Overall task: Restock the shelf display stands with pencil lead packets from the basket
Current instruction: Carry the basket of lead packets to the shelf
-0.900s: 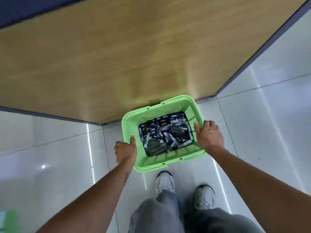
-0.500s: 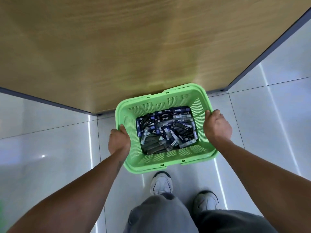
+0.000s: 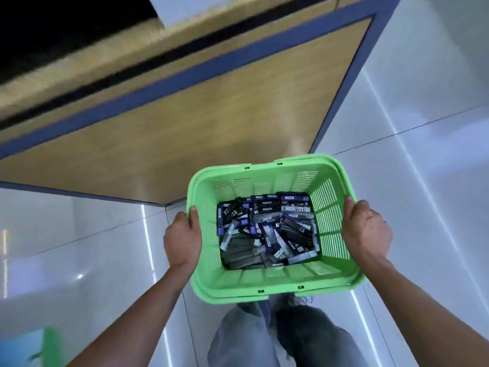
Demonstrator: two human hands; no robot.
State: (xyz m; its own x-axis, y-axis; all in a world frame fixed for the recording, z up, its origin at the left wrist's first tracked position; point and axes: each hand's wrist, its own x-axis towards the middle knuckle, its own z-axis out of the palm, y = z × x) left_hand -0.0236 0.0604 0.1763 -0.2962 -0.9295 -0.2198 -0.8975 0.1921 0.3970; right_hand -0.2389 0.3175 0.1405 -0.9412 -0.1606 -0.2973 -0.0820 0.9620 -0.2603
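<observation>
Above the tiled floor (image 3: pixel 436 181), your left hand (image 3: pixel 182 241) and right hand (image 3: pixel 366 231) grip the green basket (image 3: pixel 264 283) of pencil lead packets (image 3: pixel 267 231), fingers curled over its side rims.

A wooden panel (image 3: pixel 185 133) with a dark blue border (image 3: pixel 211 67) stood far and left. Glossy white floor tiles (image 3: pixel 423 154) lay around it. Grey trousers (image 3: pixel 280 337) showed near.

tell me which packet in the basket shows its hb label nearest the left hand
The dark pencil lead packet at the far-left corner of the green plastic basket, printed HB 0.5 sideways. The other readable HB packet lies toward the right wall, far from the left hand.
</observation>
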